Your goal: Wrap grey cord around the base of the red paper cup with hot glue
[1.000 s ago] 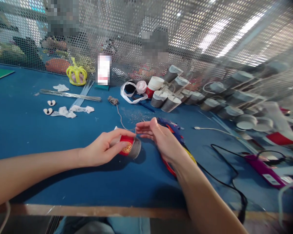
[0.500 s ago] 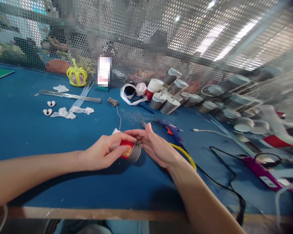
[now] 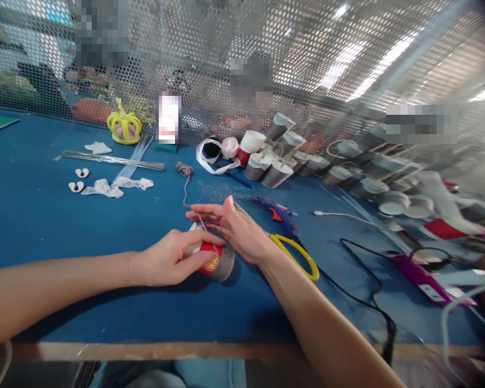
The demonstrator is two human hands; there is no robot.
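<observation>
My left hand (image 3: 178,256) is wrapped round a red paper cup (image 3: 208,258) with gold print, lying on its side just over the table. Grey yarn (image 3: 225,263) is wound in close rows about one end of the cup. From a small ball of grey yarn (image 3: 184,168) farther back, a strand runs to the fingers of my right hand (image 3: 240,229) and on to the cup. That hand is open beside the cup, fingers stretched out and thumb up. Under its wrist lie scissors with yellow handles (image 3: 313,265).
A blue glue gun (image 3: 277,211) lies right of centre. Several yarn-wrapped cups (image 3: 277,174) are piled at the back right. A purple power strip (image 3: 416,277) and black cable (image 3: 367,304) lie right. Metal rods (image 3: 113,160) and a yellow basket-like piece (image 3: 123,129) are back left.
My right hand has moved left, over the far side of the cup, bringing the strand across it. The cup has tilted slightly toward me, its wound end lower. The view has shifted slightly.
</observation>
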